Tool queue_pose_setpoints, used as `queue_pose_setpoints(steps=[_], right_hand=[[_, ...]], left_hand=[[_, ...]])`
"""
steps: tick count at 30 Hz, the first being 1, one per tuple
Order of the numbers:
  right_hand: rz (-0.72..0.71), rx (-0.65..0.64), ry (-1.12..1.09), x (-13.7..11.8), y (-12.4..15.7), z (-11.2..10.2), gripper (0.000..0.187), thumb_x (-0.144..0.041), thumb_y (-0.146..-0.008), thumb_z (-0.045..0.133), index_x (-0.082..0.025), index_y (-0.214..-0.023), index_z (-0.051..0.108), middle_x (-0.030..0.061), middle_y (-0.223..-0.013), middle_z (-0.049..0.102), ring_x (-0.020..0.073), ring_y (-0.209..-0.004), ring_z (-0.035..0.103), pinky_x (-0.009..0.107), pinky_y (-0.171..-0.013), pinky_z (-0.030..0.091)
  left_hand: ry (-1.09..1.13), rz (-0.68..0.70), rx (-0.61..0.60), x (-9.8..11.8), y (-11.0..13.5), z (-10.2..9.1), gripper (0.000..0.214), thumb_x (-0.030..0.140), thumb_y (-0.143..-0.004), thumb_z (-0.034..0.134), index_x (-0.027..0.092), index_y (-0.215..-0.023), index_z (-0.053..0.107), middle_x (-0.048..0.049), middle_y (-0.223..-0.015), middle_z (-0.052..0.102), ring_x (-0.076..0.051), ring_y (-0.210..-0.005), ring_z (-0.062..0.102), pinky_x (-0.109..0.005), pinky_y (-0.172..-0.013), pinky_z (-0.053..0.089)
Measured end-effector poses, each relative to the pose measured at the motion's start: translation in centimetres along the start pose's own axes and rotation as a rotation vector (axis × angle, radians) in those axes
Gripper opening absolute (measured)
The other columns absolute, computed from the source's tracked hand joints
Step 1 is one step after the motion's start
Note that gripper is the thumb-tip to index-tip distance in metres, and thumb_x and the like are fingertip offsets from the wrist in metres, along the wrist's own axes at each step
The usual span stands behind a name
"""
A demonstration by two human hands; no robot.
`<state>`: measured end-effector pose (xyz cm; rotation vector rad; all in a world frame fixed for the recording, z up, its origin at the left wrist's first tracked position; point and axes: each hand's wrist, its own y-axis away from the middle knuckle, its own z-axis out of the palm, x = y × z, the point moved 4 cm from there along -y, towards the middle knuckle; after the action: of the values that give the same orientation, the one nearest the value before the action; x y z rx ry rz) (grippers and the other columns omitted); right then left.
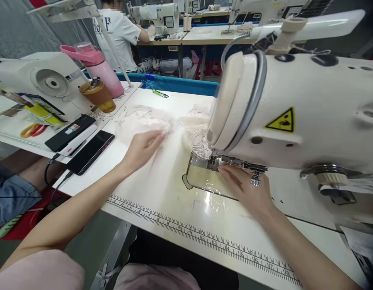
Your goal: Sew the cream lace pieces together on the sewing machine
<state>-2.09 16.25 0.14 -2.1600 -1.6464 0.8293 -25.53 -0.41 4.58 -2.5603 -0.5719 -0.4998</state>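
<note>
Overlapping edge of white fabric (135,120) in head view: left hand (146,147), fingers curled together, motion-blurred, can't tell if gripping. Right hand (247,185) beside presser foot (213,162) of sewing machine (322,96), fingertips partly hidden, grip can't be told. Lace piece (199,141) on surface (171,197), edge at presser foot. Green snips (160,94) beyond white fabric. Black phone (91,153) left of left hand.
</note>
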Motion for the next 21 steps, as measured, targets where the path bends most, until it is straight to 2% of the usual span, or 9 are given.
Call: queue_pose_setpoints(steps=[1, 3, 4, 5, 7, 10, 13, 16, 21], right_hand=[[0.016, 0.003, -0.013, 0.1, 0.0, 0.0, 0.023, -0.034, -0.095, 0.054, -0.022, -0.092, 0.073, 0.0003, -0.088, 0.076, 0.0185, -0.075, 0.072, 0.034, -0.073, 0.052], [0.066, -0.009, -0.030, 0.3, 0.1, 0.0, 0.022, -0.034, -0.094, 0.055, -0.022, -0.096, 0.073, 0.0006, -0.091, 0.076, 0.0192, -0.080, 0.072, 0.034, -0.076, 0.052], [0.094, -0.027, -0.028, 0.4, 0.2, 0.1, 0.022, -0.033, -0.095, 0.054, -0.022, -0.100, 0.073, 0.0011, -0.093, 0.076, 0.0191, -0.081, 0.072, 0.034, -0.076, 0.052], [0.109, -0.051, -0.016, 0.5, 0.2, 0.1, 0.023, -0.031, -0.096, 0.052, -0.022, -0.105, 0.072, 0.0016, -0.095, 0.076, 0.0189, -0.081, 0.072, 0.034, -0.075, 0.052], [0.081, -0.098, 0.010, 0.2, 0.3, 0.1, 0.027, -0.023, -0.097, 0.047, -0.022, -0.114, 0.068, 0.0024, -0.101, 0.075, 0.0180, -0.081, 0.072, 0.033, -0.074, 0.052], [-0.088, -0.180, 0.007, -0.9, 0.3, -0.1, 0.039, -0.010, -0.094, 0.041, -0.024, -0.121, 0.064, 0.0017, -0.120, 0.069, 0.0168, -0.098, 0.068, 0.033, -0.083, 0.050], [-0.222, -0.264, 0.017, -1.8, 0.5, 0.0, 0.047, -0.002, -0.090, 0.038, -0.028, -0.120, 0.064, -0.0030, -0.125, 0.066, 0.0156, -0.112, 0.061, 0.032, -0.087, 0.047], [-0.233, -0.275, 0.055, -1.8, 0.6, 0.1, 0.044, -0.001, -0.090, 0.039, -0.027, -0.113, 0.067, -0.0038, -0.117, 0.070, 0.0158, -0.106, 0.062, 0.032, -0.080, 0.046], [-0.223, -0.277, 0.065, -1.2, 0.7, 0.3, 0.037, -0.006, -0.093, 0.043, -0.028, -0.108, 0.070, -0.0022, -0.115, 0.070, 0.0171, -0.110, 0.061, 0.033, -0.081, 0.047]], left_hand=[[0.132, 0.057, -0.153, 1.6, 0.7, 0.6, 0.034, 0.035, -0.101, 0.039, 0.020, -0.103, 0.070, -0.0056, -0.100, 0.074, -0.017, -0.088, 0.070, -0.033, -0.074, 0.060], [0.310, 0.254, -0.474, 5.1, 2.7, 1.9, 0.029, 0.028, -0.100, 0.041, 0.024, -0.108, 0.069, -0.0034, -0.112, 0.072, -0.015, -0.103, 0.067, -0.035, -0.093, 0.056], [0.359, 0.376, -0.574, 6.8, 3.7, 2.4, 0.028, 0.027, -0.100, 0.042, 0.025, -0.109, 0.069, -0.0020, -0.114, 0.071, -0.015, -0.108, 0.066, -0.037, -0.103, 0.050], [0.382, 0.458, -0.612, 8.0, 4.5, 2.8, 0.027, 0.026, -0.099, 0.043, 0.025, -0.109, 0.069, -0.0017, -0.114, 0.071, -0.016, -0.110, 0.064, -0.037, -0.106, 0.048], [0.301, 0.532, -0.528, 9.5, 5.3, 3.6, 0.027, 0.028, -0.096, 0.047, 0.021, -0.113, 0.067, -0.0048, -0.118, 0.069, -0.019, -0.115, 0.061, -0.038, -0.105, 0.049], [0.011, 0.519, -0.317, 9.8, 5.6, 4.8, 0.035, 0.027, -0.094, 0.051, 0.014, -0.125, 0.060, -0.0108, -0.127, 0.064, -0.027, -0.119, 0.058, -0.043, -0.095, 0.055], [-0.107, 0.601, -0.305, 9.8, 5.5, 5.8, 0.035, 0.016, -0.092, 0.047, 0.014, -0.125, 0.060, -0.0095, -0.128, 0.063, -0.026, -0.121, 0.058, -0.044, -0.100, 0.052], [-0.107, 0.663, -0.298, 9.9, 5.0, 6.0, 0.033, 0.013, -0.092, 0.043, 0.016, -0.118, 0.064, -0.0070, -0.126, 0.065, -0.024, -0.120, 0.059, -0.046, -0.109, 0.044], [-0.199, 0.654, -0.216, 9.8, 4.1, 7.0, 0.037, 0.020, -0.095, 0.042, 0.008, -0.127, 0.059, -0.0141, -0.133, 0.059, -0.029, -0.122, 0.057, -0.045, -0.099, 0.052]])
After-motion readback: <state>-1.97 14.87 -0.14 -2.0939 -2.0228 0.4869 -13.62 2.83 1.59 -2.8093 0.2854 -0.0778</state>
